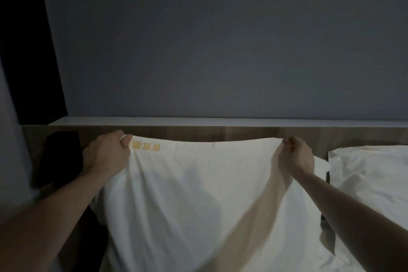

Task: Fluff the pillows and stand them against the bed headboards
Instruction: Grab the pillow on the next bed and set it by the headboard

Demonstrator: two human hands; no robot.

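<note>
A large white pillow with yellow embroidered characters near its top left corner fills the middle of the view. Its top edge reaches up against the wooden headboard. My left hand pinches the pillow's top left corner. My right hand pinches its top right corner. Between the two hands the top edge is stretched and sags slightly. A second white pillow lies at the right, next to the headboard.
A white ledge runs along the top of the headboard below a grey wall. A dark object sits at the left by the headboard. The room is dim.
</note>
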